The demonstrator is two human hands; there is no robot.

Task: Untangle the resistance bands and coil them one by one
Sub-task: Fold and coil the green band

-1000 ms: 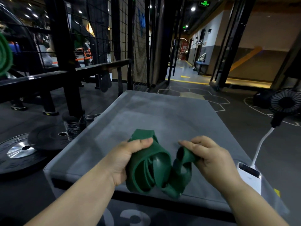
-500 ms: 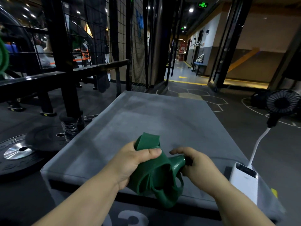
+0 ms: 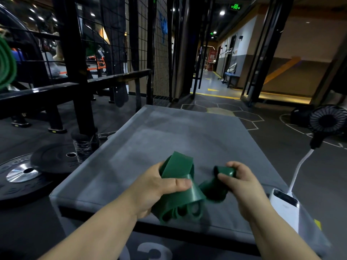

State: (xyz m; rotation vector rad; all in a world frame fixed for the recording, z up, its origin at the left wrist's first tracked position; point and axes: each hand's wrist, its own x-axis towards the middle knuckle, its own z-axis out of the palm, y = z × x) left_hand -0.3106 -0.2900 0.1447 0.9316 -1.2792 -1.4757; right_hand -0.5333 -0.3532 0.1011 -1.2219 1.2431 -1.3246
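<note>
A dark green resistance band [image 3: 180,196] is bunched in several folds over the near edge of a grey padded box [image 3: 169,139]. My left hand [image 3: 159,186] grips the thick folded bundle, thumb pressed across its top. My right hand [image 3: 242,184] pinches a loose end of the same band, a short stretch of band sagging between the two hands. Another green band [image 3: 6,62] hangs coiled at the far left edge of the view.
Black weight plates [image 3: 28,173] lie on the floor to the left, beside a black steel rack [image 3: 78,87]. A white power bank [image 3: 283,205] sits on the box's right corner, cabled to a small black fan [image 3: 327,121].
My right hand has drawn the band's end out to the right, away from my left hand. The two hands were close together half a second ago.
</note>
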